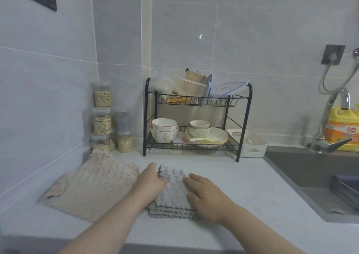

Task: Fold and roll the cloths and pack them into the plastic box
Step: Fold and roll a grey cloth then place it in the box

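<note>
Working on grey cloth (172, 193), lying folded in several layers on the white counter (242, 185), scalloped edges stacking up at the near side; gripping its far left corner with left hand (152, 182), fingers curling onto the fabric; pressing down on its right part with right hand (206, 192), fingers lying straight and slightly spread, holding nothing. Noting beige cloth (93, 187) lying spread out and rumpled just left of the grey one, running back toward the corner of the wall. Noting white plastic box (250, 144) sitting well behind the hands, beside the right foot of black two-tier rack (246, 121), handle slot facing forward. Seeing stacked bowls (164, 131) and pale plates (207, 137) sitting on the rack's lower tier, clear containers and lids (229, 88) leaning on the upper one. Seeing clear jars (102, 121) of grain stacking up in the corner left of the rack, no readable labels. Reading 立白 in red on the orange label of yellow detergent bottle (342, 129), standing behind the chrome faucet (330, 117) at the far right; smaller print there blurring out, not readable. Seeing dark grey sink (310, 168) sitting at the counter's right edge
</note>
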A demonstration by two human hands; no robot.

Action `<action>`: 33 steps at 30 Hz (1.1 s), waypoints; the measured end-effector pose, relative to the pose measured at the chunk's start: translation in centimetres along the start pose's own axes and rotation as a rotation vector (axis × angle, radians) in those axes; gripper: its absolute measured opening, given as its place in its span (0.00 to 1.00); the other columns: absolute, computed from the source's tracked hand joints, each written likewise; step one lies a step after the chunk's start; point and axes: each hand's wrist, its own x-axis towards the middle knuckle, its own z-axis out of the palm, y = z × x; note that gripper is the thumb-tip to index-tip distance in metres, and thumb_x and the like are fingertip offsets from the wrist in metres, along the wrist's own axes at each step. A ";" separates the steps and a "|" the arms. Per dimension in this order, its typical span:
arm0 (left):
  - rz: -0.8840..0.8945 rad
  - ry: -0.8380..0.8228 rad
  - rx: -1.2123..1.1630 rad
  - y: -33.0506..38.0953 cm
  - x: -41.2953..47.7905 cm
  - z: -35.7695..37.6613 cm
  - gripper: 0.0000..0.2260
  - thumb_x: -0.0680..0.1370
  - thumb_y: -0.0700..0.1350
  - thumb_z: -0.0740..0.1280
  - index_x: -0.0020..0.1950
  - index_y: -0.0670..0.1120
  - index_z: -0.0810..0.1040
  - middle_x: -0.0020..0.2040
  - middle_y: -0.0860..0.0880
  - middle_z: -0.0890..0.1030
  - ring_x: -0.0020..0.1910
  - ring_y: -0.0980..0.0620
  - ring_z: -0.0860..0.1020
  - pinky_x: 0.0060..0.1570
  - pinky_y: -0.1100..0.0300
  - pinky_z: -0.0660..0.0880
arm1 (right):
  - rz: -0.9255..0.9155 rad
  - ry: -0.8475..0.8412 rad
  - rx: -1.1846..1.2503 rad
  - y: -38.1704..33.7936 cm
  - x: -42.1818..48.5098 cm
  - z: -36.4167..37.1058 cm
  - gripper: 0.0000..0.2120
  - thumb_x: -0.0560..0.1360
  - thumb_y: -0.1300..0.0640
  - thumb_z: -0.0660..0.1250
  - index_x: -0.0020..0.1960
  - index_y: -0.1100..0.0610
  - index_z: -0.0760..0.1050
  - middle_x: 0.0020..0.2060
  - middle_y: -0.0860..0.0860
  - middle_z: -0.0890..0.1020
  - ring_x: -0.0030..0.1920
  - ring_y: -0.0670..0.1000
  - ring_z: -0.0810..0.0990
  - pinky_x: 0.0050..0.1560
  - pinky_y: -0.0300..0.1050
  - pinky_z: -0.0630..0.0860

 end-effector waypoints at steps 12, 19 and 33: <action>0.359 -0.415 0.522 -2.7 0.6 0.2 0.35 0.77 0.64 0.57 0.78 0.54 0.46 0.78 0.57 0.44 0.76 0.61 0.43 0.75 0.57 0.44 | 0.117 -0.168 -0.067 1.3 0.5 1.0 0.28 0.82 0.43 0.46 0.79 0.51 0.45 0.78 0.47 0.48 0.78 0.49 0.46 0.76 0.51 0.45; 0.316 -0.498 0.723 -1.4 0.6 0.2 0.38 0.78 0.66 0.52 0.78 0.49 0.38 0.78 0.52 0.37 0.77 0.55 0.39 0.76 0.54 0.43 | 0.139 -0.234 -0.166 1.8 1.1 1.7 0.30 0.81 0.41 0.43 0.79 0.51 0.42 0.78 0.47 0.45 0.78 0.50 0.46 0.76 0.53 0.44; 0.226 0.036 0.495 1.5 -0.4 0.0 0.16 0.77 0.58 0.59 0.53 0.47 0.76 0.51 0.51 0.77 0.50 0.50 0.77 0.47 0.57 0.73 | 0.330 -0.138 -0.060 2.6 1.1 -2.3 0.15 0.75 0.49 0.63 0.59 0.54 0.73 0.59 0.53 0.78 0.58 0.57 0.75 0.55 0.45 0.72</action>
